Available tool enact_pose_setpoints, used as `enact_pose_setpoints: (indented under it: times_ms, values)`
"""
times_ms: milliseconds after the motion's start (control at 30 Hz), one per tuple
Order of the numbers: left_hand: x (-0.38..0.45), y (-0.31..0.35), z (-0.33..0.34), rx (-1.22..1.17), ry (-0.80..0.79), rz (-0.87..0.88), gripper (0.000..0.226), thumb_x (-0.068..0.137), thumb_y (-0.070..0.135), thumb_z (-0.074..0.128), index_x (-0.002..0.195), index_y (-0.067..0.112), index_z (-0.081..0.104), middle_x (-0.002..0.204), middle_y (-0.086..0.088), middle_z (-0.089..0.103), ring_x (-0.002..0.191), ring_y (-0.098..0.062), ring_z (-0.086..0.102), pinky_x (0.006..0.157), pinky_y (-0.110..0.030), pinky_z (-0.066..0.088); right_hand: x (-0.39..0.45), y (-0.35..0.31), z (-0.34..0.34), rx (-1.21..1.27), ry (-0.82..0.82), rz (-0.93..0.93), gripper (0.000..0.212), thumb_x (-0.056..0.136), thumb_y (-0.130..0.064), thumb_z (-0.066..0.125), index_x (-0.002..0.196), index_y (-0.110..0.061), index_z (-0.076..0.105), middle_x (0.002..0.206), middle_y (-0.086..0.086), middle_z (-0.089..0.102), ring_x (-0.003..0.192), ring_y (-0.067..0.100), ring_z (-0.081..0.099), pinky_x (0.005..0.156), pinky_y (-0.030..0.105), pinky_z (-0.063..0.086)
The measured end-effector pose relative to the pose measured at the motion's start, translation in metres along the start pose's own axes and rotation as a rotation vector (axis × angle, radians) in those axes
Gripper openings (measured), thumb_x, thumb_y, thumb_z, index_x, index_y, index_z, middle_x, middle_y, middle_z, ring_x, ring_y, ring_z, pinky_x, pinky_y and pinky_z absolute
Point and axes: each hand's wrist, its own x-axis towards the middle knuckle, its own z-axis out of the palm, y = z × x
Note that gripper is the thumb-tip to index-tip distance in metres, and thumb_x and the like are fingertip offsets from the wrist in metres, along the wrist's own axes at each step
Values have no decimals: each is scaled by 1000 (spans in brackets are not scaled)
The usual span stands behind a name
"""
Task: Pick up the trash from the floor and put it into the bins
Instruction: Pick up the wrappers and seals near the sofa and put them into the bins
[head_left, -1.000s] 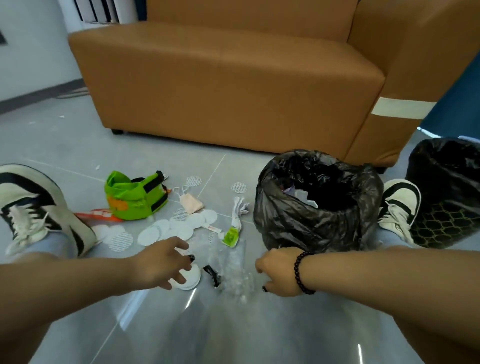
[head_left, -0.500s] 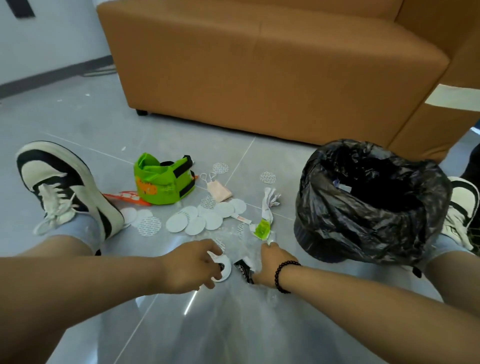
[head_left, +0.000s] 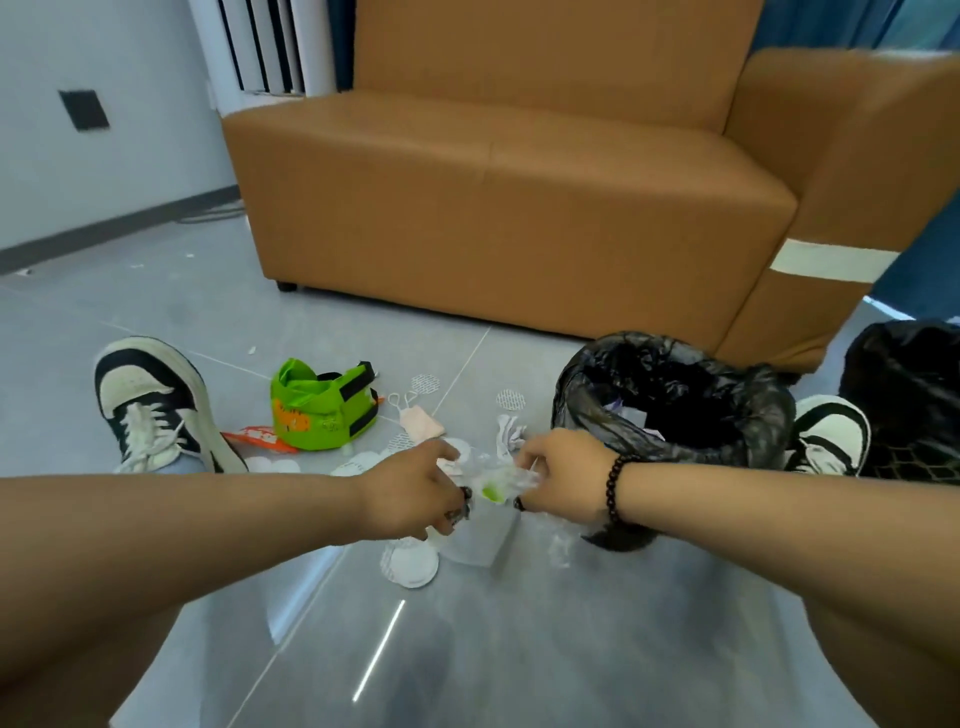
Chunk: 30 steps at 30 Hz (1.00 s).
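Observation:
Both hands are raised just above the floor, close together, left of a bin lined with a black bag (head_left: 727, 415). My right hand (head_left: 563, 478), with a bead bracelet on its wrist, pinches a crumpled clear plastic wrapper (head_left: 480, 535) that has a green label. My left hand (head_left: 415, 491) grips the same wrapper from the left, a small dark piece showing at its fingertips. The wrapper hangs down between the hands. White round pads (head_left: 410, 564) lie on the floor below, and more are partly hidden behind my left hand.
A green bag (head_left: 322, 410), an orange wrapper (head_left: 257, 436), a pink mask (head_left: 421, 422) and a white crumpled tissue (head_left: 509, 434) lie on the grey floor. My shoes (head_left: 150, 410) flank the litter. A second black-lined bin (head_left: 909, 395) stands far right; a brown sofa (head_left: 519, 208) stands behind.
Both hands took hold of the clear wrapper on the floor and lifted it. They now sit higher and closer to the bin. The view has tilted up.

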Motion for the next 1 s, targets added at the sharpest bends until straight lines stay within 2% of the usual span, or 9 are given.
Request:
enact_pose_setpoints:
  times_ms: [100, 233, 400, 500, 567, 633, 733, 833, 1000]
  values:
    - [-10, 32, -2, 60, 49, 110, 52, 91, 20, 59, 136, 25, 34, 114, 0, 56, 83, -19, 68, 67, -28, 53, -33, -1, -37, 70, 81, -47, 12, 80, -27, 69, 87, -22, 60, 72, -13, 49, 65, 3, 46, 54, 13, 33]
    - [-28, 60, -9, 164, 48, 205, 62, 84, 29, 69, 137, 26, 36, 122, 3, 51, 77, -18, 71, 65, -29, 54, -63, -1, -73, 238, 142, -113, 15, 82, -25, 69, 91, -13, 70, 86, 7, 69, 76, 21, 62, 70, 29, 51]
    - [-56, 69, -10, 160, 44, 238, 76, 71, 44, 80, 131, 26, 37, 120, 17, 48, 65, -8, 67, 56, -23, 51, -85, -12, -100, 430, 215, -203, 25, 87, -21, 64, 98, 1, 67, 68, 9, 56, 39, 2, 39, 42, 11, 32]
    - [-68, 71, -9, 94, -7, 276, 72, 74, 31, 81, 130, 33, 36, 117, 18, 48, 68, -11, 64, 50, -14, 44, -93, -15, -103, 497, 243, -242, 23, 87, -26, 65, 98, -5, 70, 74, 11, 66, 47, 3, 46, 47, 17, 39]
    - [-71, 72, -15, 15, -81, 319, 62, 75, 23, 80, 124, 32, 43, 114, 7, 57, 79, -19, 69, 63, -22, 52, -95, -12, -105, 508, 285, -248, 23, 86, -27, 65, 97, -7, 71, 75, 9, 69, 52, 13, 55, 54, 27, 48]
    - [-72, 71, -25, -75, -89, 359, 55, 70, 27, 80, 116, 27, 50, 106, 0, 66, 81, -22, 70, 72, -32, 54, -96, -8, -107, 543, 343, -244, 18, 85, -27, 66, 95, -13, 72, 87, 14, 72, 68, 27, 61, 69, 43, 53]
    - [-73, 75, -41, -127, -69, 400, 64, 56, 43, 85, 109, 17, 59, 94, -1, 72, 78, -21, 68, 76, -38, 51, -98, -5, -110, 623, 374, -238, 10, 84, -26, 67, 93, -21, 70, 92, 29, 66, 65, 36, 54, 64, 50, 48]
    - [-73, 81, -48, -90, -89, 442, 80, 50, 50, 88, 117, 17, 58, 108, -6, 72, 83, -25, 65, 88, -50, 50, -98, -6, -110, 655, 418, -212, 12, 85, -25, 66, 94, -17, 65, 89, 38, 61, 53, 30, 43, 54, 36, 40]
    - [-69, 89, -32, 29, -82, 459, 88, 52, 56, 85, 128, 37, 44, 117, 11, 64, 80, -18, 67, 86, -55, 50, -99, -8, -114, 678, 439, -241, 15, 86, -24, 65, 89, -10, 62, 72, 31, 58, 39, 13, 34, 40, 17, 32]
